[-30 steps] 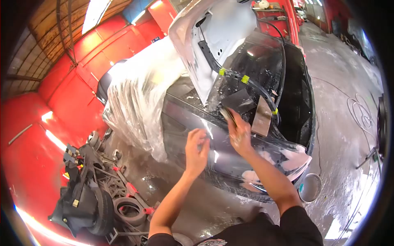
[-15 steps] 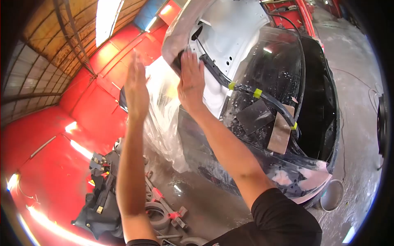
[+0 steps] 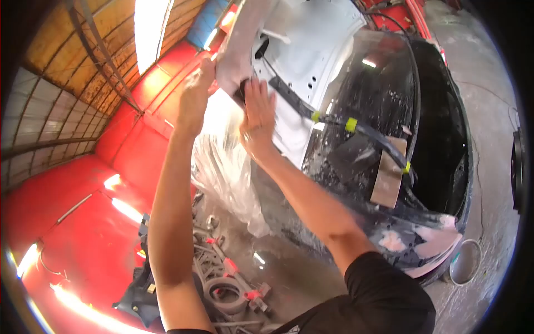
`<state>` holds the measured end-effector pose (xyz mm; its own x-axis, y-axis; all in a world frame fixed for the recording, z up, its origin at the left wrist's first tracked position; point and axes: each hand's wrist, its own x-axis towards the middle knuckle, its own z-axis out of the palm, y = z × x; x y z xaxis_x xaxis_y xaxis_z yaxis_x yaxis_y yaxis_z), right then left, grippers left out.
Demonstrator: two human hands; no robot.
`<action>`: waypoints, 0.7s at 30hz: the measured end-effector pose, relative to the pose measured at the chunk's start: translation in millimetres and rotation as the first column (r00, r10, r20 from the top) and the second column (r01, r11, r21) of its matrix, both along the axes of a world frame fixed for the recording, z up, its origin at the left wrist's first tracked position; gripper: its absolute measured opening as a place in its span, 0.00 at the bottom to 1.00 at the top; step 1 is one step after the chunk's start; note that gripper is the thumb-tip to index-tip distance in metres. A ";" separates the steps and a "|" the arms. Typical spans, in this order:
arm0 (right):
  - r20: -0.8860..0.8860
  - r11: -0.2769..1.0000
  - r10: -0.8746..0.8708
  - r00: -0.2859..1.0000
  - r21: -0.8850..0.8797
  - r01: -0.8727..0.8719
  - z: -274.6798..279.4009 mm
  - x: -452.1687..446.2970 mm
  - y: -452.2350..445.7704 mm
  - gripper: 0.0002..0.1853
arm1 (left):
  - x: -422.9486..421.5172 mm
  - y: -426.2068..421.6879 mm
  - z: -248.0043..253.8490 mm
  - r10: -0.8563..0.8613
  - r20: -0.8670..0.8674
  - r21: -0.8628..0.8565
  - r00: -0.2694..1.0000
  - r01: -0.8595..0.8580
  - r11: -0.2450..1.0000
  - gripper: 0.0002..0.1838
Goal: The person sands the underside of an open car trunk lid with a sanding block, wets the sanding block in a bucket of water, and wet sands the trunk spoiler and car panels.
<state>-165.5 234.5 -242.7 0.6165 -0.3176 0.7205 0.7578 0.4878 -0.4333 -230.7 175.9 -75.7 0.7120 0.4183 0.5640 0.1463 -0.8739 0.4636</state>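
My right hand point(image 3: 258, 117) presses a dark pad point(image 3: 242, 88) against the edge of a raised white and grey car panel point(image 3: 236, 55); its fingers hide part of the pad. Further left, my left hand point(image 3: 196, 97) is lifted near the panel's outer edge, blurred, and I cannot make out whether it touches it. A black cable with yellow tape point(image 3: 351, 124) runs from the panel down over the dark car body. On that body lie a brown flat piece point(image 3: 387, 181) and a dark sheet point(image 3: 350, 158).
Clear plastic sheeting point(image 3: 222, 183) drapes the car at the left. Below it on the floor are metal parts and a ring-shaped part point(image 3: 225, 295). A bucket point(image 3: 465, 263) stands by the car's right corner. A red wall point(image 3: 67, 222) rises at the left.
Both hands have risen from the lower body to the raised panel. Over the last half second, my right hand has shifted slightly down the edge, and the view has tilted and moved left.
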 end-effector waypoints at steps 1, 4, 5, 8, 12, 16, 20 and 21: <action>0.003 0.980 0.068 0.998 0.185 -0.067 28.2 -0.9 0.6 0.30 | -4.0 -2.7 -5.7 -0.040 0.004 -0.032 0.999 0.040 0.999 0.41; 0.012 0.918 0.210 0.978 0.341 -0.202 74.8 10.9 -45.2 0.34 | -3.0 10.1 -4.9 -0.118 0.012 -0.087 0.993 0.118 0.989 0.43; 0.010 0.938 0.027 1.000 0.347 -0.028 65.2 13.5 -24.0 0.34 | -6.0 13.8 -11.2 -0.100 0.002 -0.102 0.995 0.100 0.990 0.43; 0.006 0.988 -0.081 0.997 -0.133 0.081 2.3 -1.6 -4.1 0.32 | -7.1 15.8 -6.2 -0.089 -0.001 -0.108 0.996 0.089 0.990 0.44; 0.070 0.919 0.149 0.986 0.358 -0.164 64.3 13.6 -24.1 0.32 | -1.0 0.9 -10.1 -0.091 0.030 -0.121 0.995 0.094 0.988 0.43; 0.033 0.994 0.021 0.999 0.106 -0.024 26.4 13.6 -2.6 0.30 | -7.0 8.0 -10.3 -0.108 -0.014 -0.118 0.994 0.106 0.987 0.43; 0.076 0.966 0.110 0.991 0.227 -0.124 34.5 7.0 -11.5 0.33 | -11.7 1.1 -10.2 -0.095 -0.001 -0.116 0.995 0.094 0.989 0.44; 0.116 0.906 0.156 0.981 0.378 -0.189 57.7 12.8 -24.8 0.32 | -9.0 1.1 -10.5 -0.086 0.009 -0.124 0.996 0.087 0.989 0.44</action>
